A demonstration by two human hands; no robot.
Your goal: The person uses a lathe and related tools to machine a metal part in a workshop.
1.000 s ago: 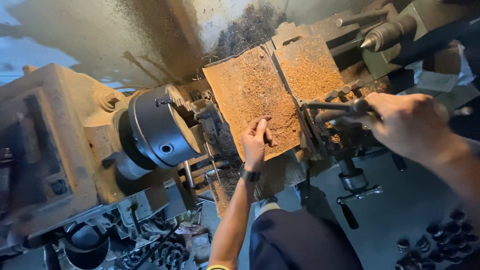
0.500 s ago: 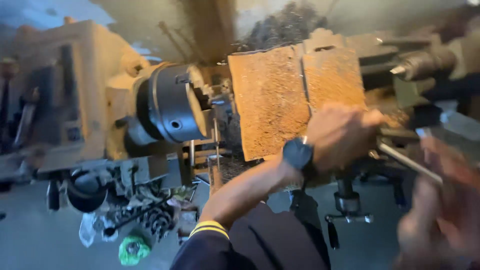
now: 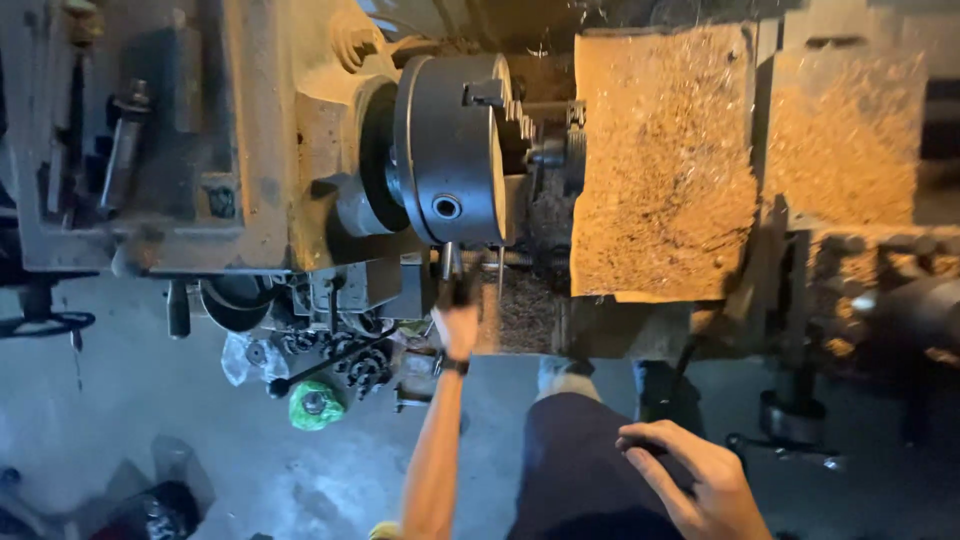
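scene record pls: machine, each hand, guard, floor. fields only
machine: lathe, dark round chuck facing right
left hand: left hand under the chuck, gripping a thin dark handle; wrist with watch
right hand: right hand low by the thigh, fingers curled, nothing clearly held
guard: chip-coated flat plate right of chuck
floor: green object, loose gears
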